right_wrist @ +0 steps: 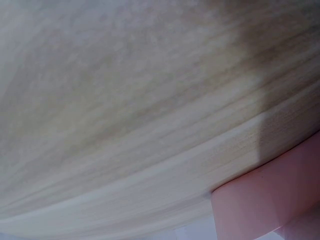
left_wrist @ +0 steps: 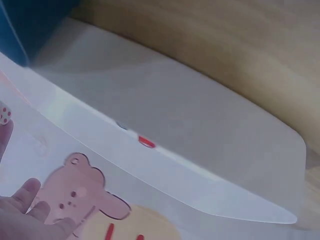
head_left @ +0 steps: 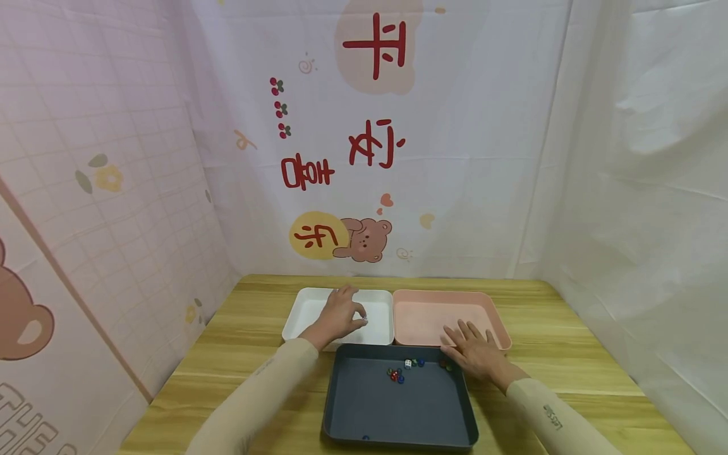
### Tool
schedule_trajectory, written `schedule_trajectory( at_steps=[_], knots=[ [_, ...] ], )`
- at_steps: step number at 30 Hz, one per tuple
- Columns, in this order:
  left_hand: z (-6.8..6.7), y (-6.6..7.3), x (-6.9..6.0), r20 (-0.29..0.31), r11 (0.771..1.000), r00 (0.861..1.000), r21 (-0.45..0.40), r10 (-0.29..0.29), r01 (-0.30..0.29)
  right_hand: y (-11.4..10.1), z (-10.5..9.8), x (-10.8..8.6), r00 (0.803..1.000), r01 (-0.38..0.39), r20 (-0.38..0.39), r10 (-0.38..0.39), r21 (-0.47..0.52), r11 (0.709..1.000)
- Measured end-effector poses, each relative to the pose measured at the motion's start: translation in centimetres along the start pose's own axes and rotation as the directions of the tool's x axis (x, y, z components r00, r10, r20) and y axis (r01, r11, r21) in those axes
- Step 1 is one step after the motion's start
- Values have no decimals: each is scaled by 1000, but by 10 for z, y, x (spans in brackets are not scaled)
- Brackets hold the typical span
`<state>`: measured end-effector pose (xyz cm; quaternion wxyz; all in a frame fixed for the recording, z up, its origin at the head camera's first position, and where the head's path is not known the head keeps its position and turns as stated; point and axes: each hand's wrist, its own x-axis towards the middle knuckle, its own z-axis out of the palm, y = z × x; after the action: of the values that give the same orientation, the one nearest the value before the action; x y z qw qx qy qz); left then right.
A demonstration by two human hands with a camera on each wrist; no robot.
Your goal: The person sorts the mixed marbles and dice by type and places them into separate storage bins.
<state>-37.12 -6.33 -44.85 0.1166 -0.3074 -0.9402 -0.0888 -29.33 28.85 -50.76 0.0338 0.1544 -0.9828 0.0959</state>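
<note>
Above the white tray (head_left: 376, 303), toward its right end, the left hand (head_left: 339, 315) pinches a red-spotted die (left_wrist: 5, 114) between thumb and forefinger, its other fingers loosely raised away from the grip. The right hand (head_left: 475, 352) is spread, fingers apart and holding nothing, over the near right corner of the pink tray (head_left: 438, 309), its thumb by the far right corner of the dark tray (head_left: 400, 407) (whether it touches either rim, I cannot tell).

White and pink trays stand side by side, their short edges all but meeting; the dark tray sits just nearer the person, its far edge close against both. Inside it, near the far wall, lie a white die (head_left: 407, 364) and a blue bead (head_left: 421, 363), with a small cluster (head_left: 395, 375) of coloured pieces just nearer; more beads (head_left: 445, 364) lie by the right corner, and a lone bead (head_left: 366, 437) rests by the near wall, a broad stretch of tray floor between. Wide margins of worktop (head_left: 227, 341) run left and right of the trays, leaving room sideways; behind, a narrower strip reaches the printed cloth (head_left: 483, 158).
</note>
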Motion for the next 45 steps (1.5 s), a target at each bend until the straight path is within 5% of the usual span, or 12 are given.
schedule_trajectory(
  at_steps=[9,19,30,45],
  knots=[
    [3,-19,13,27,987,987,-22,-161,162,0,0,-2,1000,2,-3,-2,-4,1000],
    [4,-40,11,4,960,960,-17,-279,279,0,-1,-1,1000,1,-6,-1,-5,1000],
    [15,-46,15,32,950,950,14,-312,312,2,1,0,1000,-3,-3,3,-1,1000],
    [13,-56,6,108,922,917,-9,-384,387,-1,0,-1,1000,-6,1,6,-7,1000]
  ],
)
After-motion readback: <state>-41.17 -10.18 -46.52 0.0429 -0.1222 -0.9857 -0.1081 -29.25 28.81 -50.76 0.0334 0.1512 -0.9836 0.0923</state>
